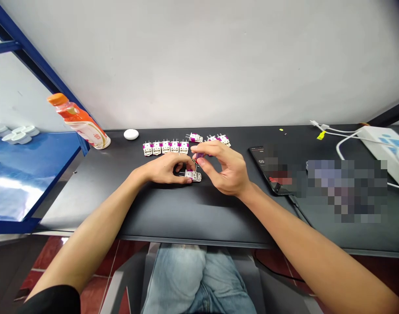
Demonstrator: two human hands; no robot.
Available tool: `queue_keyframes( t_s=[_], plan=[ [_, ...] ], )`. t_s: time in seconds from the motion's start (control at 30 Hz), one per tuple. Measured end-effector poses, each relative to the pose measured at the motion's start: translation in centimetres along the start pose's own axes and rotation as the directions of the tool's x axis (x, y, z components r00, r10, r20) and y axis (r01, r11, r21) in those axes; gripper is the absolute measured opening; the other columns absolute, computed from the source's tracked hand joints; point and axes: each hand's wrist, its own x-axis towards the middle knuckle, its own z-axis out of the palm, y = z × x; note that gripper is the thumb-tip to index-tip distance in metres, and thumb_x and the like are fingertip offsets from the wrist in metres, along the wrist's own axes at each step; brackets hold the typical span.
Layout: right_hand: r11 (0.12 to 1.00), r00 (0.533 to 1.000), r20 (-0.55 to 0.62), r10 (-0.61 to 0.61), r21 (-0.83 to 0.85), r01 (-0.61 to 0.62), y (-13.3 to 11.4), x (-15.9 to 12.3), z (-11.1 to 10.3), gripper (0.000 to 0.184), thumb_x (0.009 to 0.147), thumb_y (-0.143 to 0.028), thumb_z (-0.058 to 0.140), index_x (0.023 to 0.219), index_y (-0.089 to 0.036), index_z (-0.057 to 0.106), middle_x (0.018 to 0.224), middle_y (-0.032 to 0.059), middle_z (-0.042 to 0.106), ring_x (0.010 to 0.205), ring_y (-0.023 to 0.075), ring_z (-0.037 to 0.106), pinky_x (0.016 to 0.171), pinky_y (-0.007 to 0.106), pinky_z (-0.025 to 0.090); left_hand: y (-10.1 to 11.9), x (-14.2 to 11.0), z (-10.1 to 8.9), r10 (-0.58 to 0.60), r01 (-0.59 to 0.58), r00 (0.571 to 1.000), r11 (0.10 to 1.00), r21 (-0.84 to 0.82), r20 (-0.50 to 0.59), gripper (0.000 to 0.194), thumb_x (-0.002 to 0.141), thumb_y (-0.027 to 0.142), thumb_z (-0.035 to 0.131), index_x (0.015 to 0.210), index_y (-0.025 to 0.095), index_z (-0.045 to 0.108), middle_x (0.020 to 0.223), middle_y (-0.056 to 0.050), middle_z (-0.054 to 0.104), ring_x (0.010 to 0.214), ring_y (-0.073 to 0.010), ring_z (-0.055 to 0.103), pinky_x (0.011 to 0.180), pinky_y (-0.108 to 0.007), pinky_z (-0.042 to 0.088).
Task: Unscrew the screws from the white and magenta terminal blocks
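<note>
Left hand (163, 169) grips block (194, 175); right hand (230, 171) pinches purple piece (200, 155). Block appears light, rigid, possibly brittle; best held by its long sides.

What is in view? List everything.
Row blocks: five, white-purple, beyond left hand
Loose blocks: at least three, white-purple, beyond right hand
Held block: one, white-purple, left hand
Pinched piece: one, purple, right hand
Bottle: one, orange, left
Oval object: one, white, by bottle
Phone: one, black, right
Pixelated patch: one, unreadable, right
Cables: several, white and black, right
Box: one, white and blue, right
Desk: one, black, centre
Table: one, blue, left
Small pieces: several, white, on table
Frame: one, blue, left
Wall: one, pale, behind
Chair: one, grey, below
Jeans: one, blue, below
Left hand: one, centre
Right hand: one, centre
</note>
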Motion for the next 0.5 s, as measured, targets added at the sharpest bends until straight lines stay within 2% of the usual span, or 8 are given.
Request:
queue_keyframes(
  t_s=[0.5],
  plan=[
    [0.999,1.000,0.009,0.007,-0.033,-0.007,0.01,0.00,-0.10,0.033,0.110,-0.016,0.070,0.136,-0.032,0.083,0.120,0.0058,0.092,0.108,0.0262,0.088,0.097,0.047,0.076,0.06,-0.01,-0.02,-0.009,0.009,1.000,1.000,-0.007,0.006,0.033,0.094,0.048,0.089,0.109,0.020,0.081,0.090,-0.002,0.071,0.078,-0.0165,0.057,0.073,-0.030,0.048]
  ],
)
